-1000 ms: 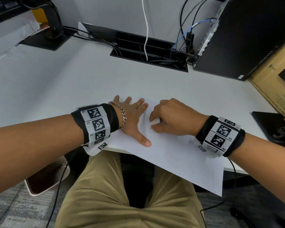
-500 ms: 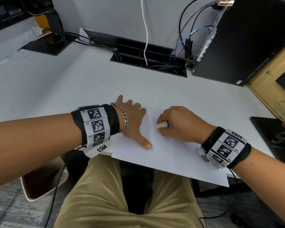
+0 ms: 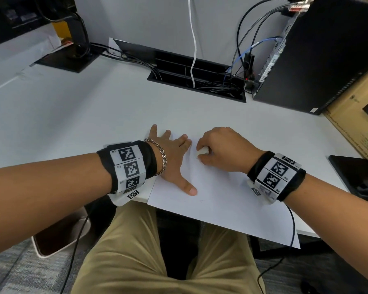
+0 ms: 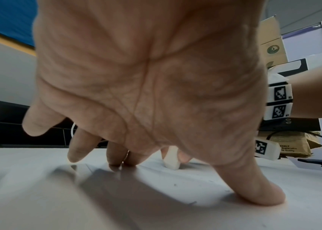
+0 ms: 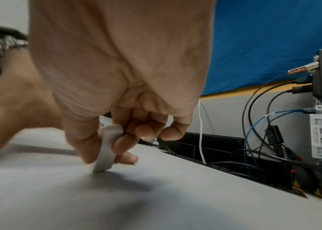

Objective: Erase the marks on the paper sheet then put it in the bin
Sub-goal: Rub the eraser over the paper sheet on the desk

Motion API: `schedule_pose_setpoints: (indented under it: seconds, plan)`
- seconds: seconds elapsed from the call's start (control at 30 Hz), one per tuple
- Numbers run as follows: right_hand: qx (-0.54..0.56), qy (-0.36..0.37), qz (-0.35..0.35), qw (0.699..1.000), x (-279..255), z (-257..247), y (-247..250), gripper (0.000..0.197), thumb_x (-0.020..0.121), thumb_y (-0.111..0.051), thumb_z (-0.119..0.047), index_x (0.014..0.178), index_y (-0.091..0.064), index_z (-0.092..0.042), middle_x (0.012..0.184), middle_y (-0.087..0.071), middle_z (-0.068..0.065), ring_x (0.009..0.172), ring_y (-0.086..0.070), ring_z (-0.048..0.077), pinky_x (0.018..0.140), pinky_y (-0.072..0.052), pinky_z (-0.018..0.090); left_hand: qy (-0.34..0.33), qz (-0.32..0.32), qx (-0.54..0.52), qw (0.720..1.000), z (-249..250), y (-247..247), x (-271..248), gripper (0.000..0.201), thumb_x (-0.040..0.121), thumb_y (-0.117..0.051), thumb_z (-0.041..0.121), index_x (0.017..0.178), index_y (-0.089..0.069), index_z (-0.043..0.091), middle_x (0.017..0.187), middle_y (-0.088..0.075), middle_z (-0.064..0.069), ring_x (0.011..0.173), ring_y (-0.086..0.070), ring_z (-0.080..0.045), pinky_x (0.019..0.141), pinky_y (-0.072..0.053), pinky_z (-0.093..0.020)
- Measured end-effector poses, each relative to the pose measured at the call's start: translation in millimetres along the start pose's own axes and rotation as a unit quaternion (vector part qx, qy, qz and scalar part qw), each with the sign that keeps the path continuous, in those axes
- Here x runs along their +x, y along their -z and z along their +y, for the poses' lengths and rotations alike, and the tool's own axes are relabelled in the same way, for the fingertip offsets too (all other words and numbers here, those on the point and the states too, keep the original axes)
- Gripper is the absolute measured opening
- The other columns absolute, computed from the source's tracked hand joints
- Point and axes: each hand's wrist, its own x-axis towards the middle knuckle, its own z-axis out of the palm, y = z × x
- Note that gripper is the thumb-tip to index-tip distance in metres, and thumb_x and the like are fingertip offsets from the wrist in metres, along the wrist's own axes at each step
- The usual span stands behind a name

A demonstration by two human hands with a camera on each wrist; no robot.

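Lying flat on the desk (image 3: 94, 115), near edge: one white sheet (image 3: 221, 204), its near corner overhanging the desk edge above the person's lap.

Left hand (image 3: 174, 158): fingers spread and straight, palm down, pressing the sheet's left part; thumb tip planted on the paper, as the left wrist view confirms. A chain bracelet (image 3: 160, 155) sits at the wrist, beside a black band with printed square markers (image 3: 129, 164).

Right hand (image 3: 223, 151): fingers curled, pinching a small white eraser (image 3: 202, 153) between thumb and forefingers. In the right wrist view the eraser (image 5: 106, 146) stands tilted with its lower end touching the paper. It is just beside the left hand's fingertips. A matching marker band (image 3: 276, 175) is on this wrist.

Marks: a few faint specks show on the sheet in the left wrist view; anything finer is too faint to tell.

Bin: a pale-rimmed container (image 3: 57, 236) stands on the floor under the left forearm; whether it is the bin cannot be told.

Desk, far side: a black cable tray (image 3: 200, 81) recessed in the top, holding dark cables and one white cable (image 3: 192, 39); a black computer tower (image 3: 327, 52) to the right with cables plugged into its rear; a black stand base (image 3: 66, 60) at the far left.

Right edge: a cardboard box (image 3: 357, 115) and a dark flat object (image 3: 348, 172).
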Motion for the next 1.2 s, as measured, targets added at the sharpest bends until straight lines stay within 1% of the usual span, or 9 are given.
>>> schedule_pose_setpoints:
  seconds: [0.13, 0.23, 0.33, 0.5, 0.67, 0.83, 0.97, 1.07, 1.2]
  plan:
    - [0.007, 0.031, -0.034, 0.999, -4.5, 0.6, 0.0, 0.031, 0.089, -0.065, -0.043, 0.115, -0.073, -0.029, 0.075, -0.046, -0.022, 0.09, -0.047, 0.008, 0.08, -0.038, 0.029, -0.001, 0.007, 0.004, 1.0, -0.7, -1.1, 0.0, 0.153, 0.053, -0.04, 0.111, 0.165, 0.018, 0.025, 0.175, 0.014, 0.006, 0.161, 0.006, -0.038, 0.12, 0.011, -0.07]
    - [-0.011, 0.027, -0.015, 0.999, 2.7, 4.8, 1.3, 0.034, 0.089, -0.062, -0.045, 0.116, -0.073, -0.027, 0.081, -0.047, -0.021, 0.091, -0.045, 0.008, 0.081, -0.036, 0.031, -0.004, 0.012, 0.008, 1.0, -0.9, -1.3, 0.8, 0.153, 0.052, -0.038, 0.112, 0.165, 0.018, 0.025, 0.175, 0.014, 0.006, 0.161, 0.006, -0.037, 0.121, 0.012, -0.069]
    - [-0.008, 0.013, -0.001, 1.0, 5.1, 5.3, 0.4, 0.034, 0.089, -0.062, -0.043, 0.116, -0.073, -0.025, 0.087, -0.049, -0.018, 0.096, -0.05, 0.011, 0.083, -0.038, 0.031, -0.003, 0.01, 0.008, 1.0, -1.2, -2.4, 1.6, 0.154, 0.051, -0.037, 0.113, 0.165, 0.019, 0.026, 0.175, 0.015, 0.006, 0.161, 0.006, -0.037, 0.121, 0.012, -0.07]
    - [0.014, 0.046, -0.054, 0.997, -4.3, -0.7, 3.0, 0.031, 0.087, -0.065, -0.043, 0.114, -0.074, -0.03, 0.086, -0.057, -0.018, 0.095, -0.053, 0.013, 0.085, -0.047, 0.033, -0.002, 0.007, 0.006, 1.0, -1.1, -2.0, 1.9, 0.154, 0.051, -0.038, 0.112, 0.164, 0.02, 0.025, 0.175, 0.016, 0.006, 0.161, 0.006, -0.038, 0.121, 0.011, -0.07]
    - [-0.005, 0.009, -0.012, 1.0, 3.9, 5.1, 4.5, 0.032, 0.089, -0.063, -0.044, 0.115, -0.073, -0.027, 0.096, -0.065, -0.012, 0.102, -0.056, 0.015, 0.087, -0.041, 0.033, 0.0, 0.007, 0.001, 1.0, -0.6, -1.9, 0.2, 0.153, 0.052, -0.04, 0.112, 0.165, 0.019, 0.027, 0.174, 0.015, 0.007, 0.161, 0.006, -0.037, 0.121, 0.011, -0.069]
    - [0.032, 0.014, -0.035, 0.999, -9.9, -6.4, -1.7, 0.025, 0.088, -0.065, -0.042, 0.106, -0.073, -0.028, 0.086, -0.063, -0.014, 0.091, -0.058, 0.015, 0.081, -0.051, 0.036, 0.002, 0.0, -0.006, 1.0, -1.1, -2.5, 0.0, 0.153, 0.053, -0.041, 0.111, 0.164, 0.021, 0.027, 0.174, 0.017, 0.007, 0.161, 0.005, -0.038, 0.12, 0.012, -0.07]
    - [0.038, -0.002, -0.043, 0.998, -11.4, -6.9, -0.1, 0.022, 0.087, -0.062, -0.045, 0.098, -0.073, -0.029, 0.084, -0.066, -0.012, 0.085, -0.06, 0.014, 0.077, -0.054, 0.037, 0.002, 0.004, 0.001, 1.0, -1.5, -2.3, 1.6, 0.153, 0.052, -0.039, 0.112, 0.164, 0.021, 0.027, 0.174, 0.017, 0.007, 0.161, 0.004, -0.038, 0.12, 0.013, -0.069]
    - [0.032, -0.027, -0.012, 0.999, -9.4, -6.2, -0.9, 0.023, 0.089, -0.062, -0.043, 0.101, -0.073, -0.026, 0.089, -0.067, -0.009, 0.088, -0.061, 0.016, 0.076, -0.052, 0.035, 0.002, 0.006, 0.006, 1.0, -1.6, -3.6, 1.9, 0.153, 0.051, -0.037, 0.113, 0.164, 0.021, 0.027, 0.174, 0.017, 0.007, 0.161, 0.005, -0.038, 0.12, 0.014, -0.069]
    - [0.05, -0.023, -0.034, 0.998, -16.5, -6.5, 3.6, 0.021, 0.089, -0.065, -0.044, 0.103, -0.073, -0.029, 0.087, -0.066, -0.013, 0.086, -0.06, 0.01, 0.073, -0.051, 0.03, 0.003, 0.007, 0.01, 1.0, -2.8, -4.5, 1.8, 0.153, 0.049, -0.034, 0.114, 0.164, 0.022, 0.028, 0.174, 0.018, 0.008, 0.161, 0.008, -0.037, 0.119, 0.015, -0.07]
